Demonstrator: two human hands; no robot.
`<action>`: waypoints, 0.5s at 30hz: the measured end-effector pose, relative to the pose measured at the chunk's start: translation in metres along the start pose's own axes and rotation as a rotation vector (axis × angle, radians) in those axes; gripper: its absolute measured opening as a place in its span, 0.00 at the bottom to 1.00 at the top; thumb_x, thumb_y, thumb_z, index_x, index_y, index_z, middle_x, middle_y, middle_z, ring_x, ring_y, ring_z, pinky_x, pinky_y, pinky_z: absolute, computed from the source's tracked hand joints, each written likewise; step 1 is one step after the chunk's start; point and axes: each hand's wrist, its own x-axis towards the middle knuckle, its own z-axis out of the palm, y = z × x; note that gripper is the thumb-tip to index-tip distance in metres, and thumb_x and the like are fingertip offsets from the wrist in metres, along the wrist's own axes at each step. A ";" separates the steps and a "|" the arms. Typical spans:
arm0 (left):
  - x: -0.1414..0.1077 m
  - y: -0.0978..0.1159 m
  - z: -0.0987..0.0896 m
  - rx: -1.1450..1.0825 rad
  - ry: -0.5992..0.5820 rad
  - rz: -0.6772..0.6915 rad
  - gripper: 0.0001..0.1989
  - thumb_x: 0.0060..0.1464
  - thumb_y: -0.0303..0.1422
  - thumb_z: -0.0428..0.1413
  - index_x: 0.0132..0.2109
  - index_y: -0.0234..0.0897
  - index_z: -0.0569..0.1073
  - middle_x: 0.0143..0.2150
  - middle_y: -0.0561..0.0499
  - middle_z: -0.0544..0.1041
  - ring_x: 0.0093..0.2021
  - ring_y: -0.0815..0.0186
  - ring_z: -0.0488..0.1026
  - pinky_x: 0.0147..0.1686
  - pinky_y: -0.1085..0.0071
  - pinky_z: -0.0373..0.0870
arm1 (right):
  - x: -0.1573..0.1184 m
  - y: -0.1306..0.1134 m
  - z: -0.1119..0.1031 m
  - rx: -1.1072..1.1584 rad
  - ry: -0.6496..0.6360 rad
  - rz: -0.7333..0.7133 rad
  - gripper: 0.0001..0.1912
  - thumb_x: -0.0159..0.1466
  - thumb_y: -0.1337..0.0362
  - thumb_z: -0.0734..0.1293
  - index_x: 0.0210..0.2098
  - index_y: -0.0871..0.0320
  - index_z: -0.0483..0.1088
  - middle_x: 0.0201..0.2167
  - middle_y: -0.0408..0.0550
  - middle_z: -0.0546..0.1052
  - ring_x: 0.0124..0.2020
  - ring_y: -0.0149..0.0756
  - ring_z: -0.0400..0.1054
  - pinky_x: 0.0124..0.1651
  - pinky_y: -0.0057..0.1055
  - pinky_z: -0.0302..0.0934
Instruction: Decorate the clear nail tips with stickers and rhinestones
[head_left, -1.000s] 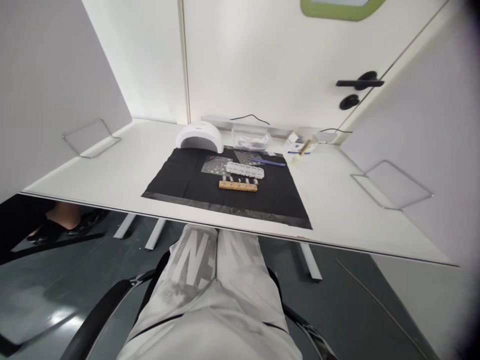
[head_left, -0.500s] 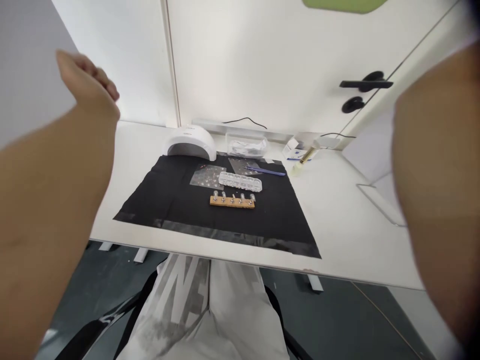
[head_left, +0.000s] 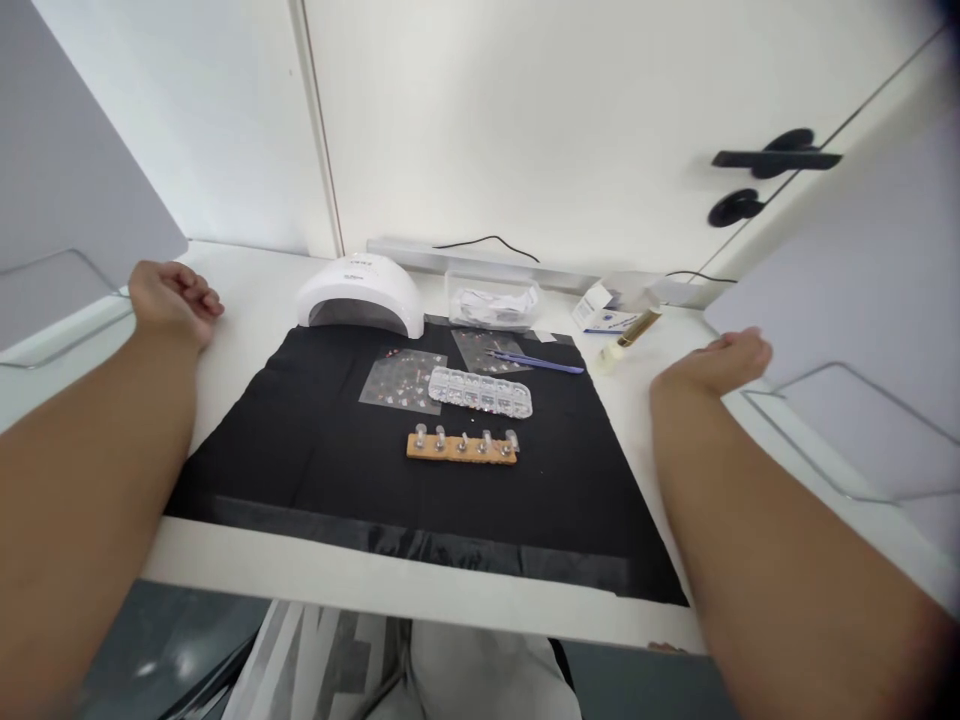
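Observation:
My left hand (head_left: 176,300) rests at the far left of the white table, with its fingers curled in and nothing visible in them. Over the table's right side, my right hand (head_left: 716,362) is also closed, its fingers bent and slightly blurred; I see nothing held. Between the arms lies a black cloth (head_left: 330,450). On it stands a wooden strip (head_left: 461,449) bearing several clear nail tips on metal posts. Behind this are a clear compartment case of rhinestones (head_left: 480,391), a sheet of nail stickers (head_left: 405,381) and blue tweezers (head_left: 536,361).
A white nail lamp (head_left: 364,292) stands at the cloth's back left corner. Behind the cloth is a clear plastic box (head_left: 493,303). A small white box (head_left: 596,305) and a gold-capped bottle (head_left: 628,338) are at the right. Wire stands (head_left: 832,480) flank the table.
Both forearms have lowered and spread to the table's sides. My right hand has come into view. The view has shifted closer to the table.

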 end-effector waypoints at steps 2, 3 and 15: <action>0.001 -0.001 0.000 -0.008 -0.010 -0.003 0.13 0.41 0.33 0.48 0.27 0.36 0.48 0.24 0.57 0.44 0.23 0.75 0.47 0.28 0.73 0.47 | 0.006 0.010 -0.001 -0.021 -0.090 -0.012 0.18 0.75 0.69 0.52 0.30 0.63 0.64 0.24 0.38 0.61 0.18 0.20 0.55 0.19 0.14 0.47; 0.001 -0.001 0.000 0.002 -0.006 -0.003 0.13 0.40 0.33 0.49 0.27 0.36 0.49 0.23 0.58 0.46 0.23 0.75 0.47 0.28 0.74 0.48 | 0.008 0.014 -0.001 -0.038 -0.142 0.005 0.19 0.75 0.68 0.52 0.29 0.62 0.64 0.22 0.37 0.59 0.17 0.21 0.53 0.18 0.15 0.46; 0.019 -0.019 0.003 0.271 -0.008 0.023 0.07 0.32 0.22 0.50 0.25 0.36 0.64 0.16 0.58 0.59 0.17 0.73 0.56 0.19 0.74 0.52 | 0.009 0.028 0.006 -0.182 -0.531 0.244 0.23 0.75 0.52 0.58 0.28 0.60 0.62 0.19 0.35 0.58 0.15 0.24 0.49 0.16 0.21 0.47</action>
